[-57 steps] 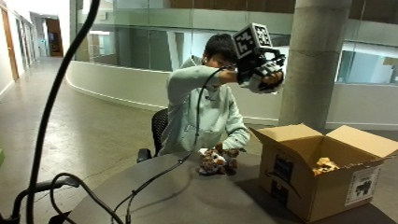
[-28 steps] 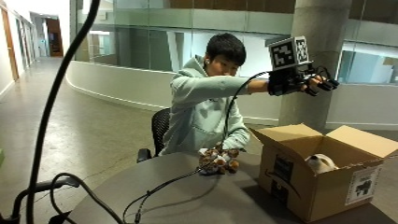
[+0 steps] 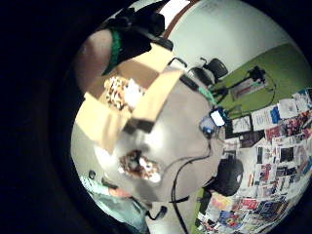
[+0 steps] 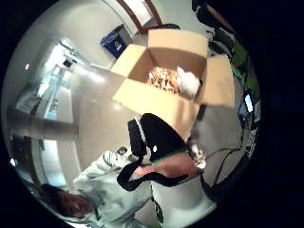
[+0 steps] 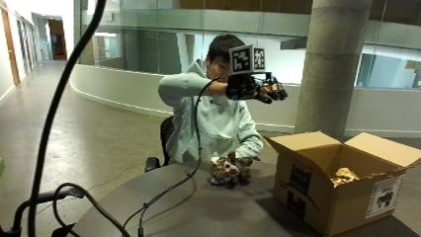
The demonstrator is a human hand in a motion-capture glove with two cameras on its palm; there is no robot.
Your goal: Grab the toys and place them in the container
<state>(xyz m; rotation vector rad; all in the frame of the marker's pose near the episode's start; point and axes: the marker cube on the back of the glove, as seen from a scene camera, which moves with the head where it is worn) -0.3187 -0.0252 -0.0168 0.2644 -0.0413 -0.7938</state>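
Currently: round grey bench (image 5: pixel 197 207) carries an open brown cardboard box (image 5: pixel 329 197), flaps up, plush toys (image 4: pixel 173 80) inside, partly hidden by its walls. Spotted furry plush toy (image 5: pixel 230 172) sits on the bench beside it. Black-gloved right hand (image 5: pixel 256 89) raised high, fingers loosely curled, empty.

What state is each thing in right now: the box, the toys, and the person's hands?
Cardboard box: flaps open, upright on the table.
Toys in the box: lying inside, at least two.
Spotted plush toy: on the table, beside the box, not yet packed.
Gloved right hand: raised in the air, holding nothing.
Bare left hand: resting on the plush toy.
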